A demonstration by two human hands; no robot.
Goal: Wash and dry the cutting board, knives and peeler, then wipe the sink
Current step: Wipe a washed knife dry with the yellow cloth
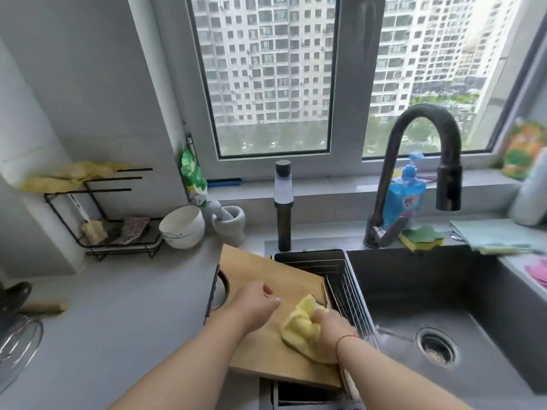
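Note:
A wooden cutting board (266, 279) lies flat across the left part of the sink, over a dark metal rack (340, 279). My left hand (254, 306) rests on the board with its fingers loosely spread. A crumpled yellow cloth (299, 329) sits on the board's right side, and my right hand (328, 329) grips it and presses it down. The dark sink basin (414, 291) with its round drain (436, 346) lies to the right, wet near the drain. No knives or peeler show clearly.
A black arched faucet (420, 161) stands behind the basin, with a blue soap bottle (404, 193) and a yellow-green sponge (421, 238) beside it. White bowls (182, 226), a stone mortar (229, 220) and a wire rack (118, 220) occupy the left counter. A folded cloth (497, 235) lies at right.

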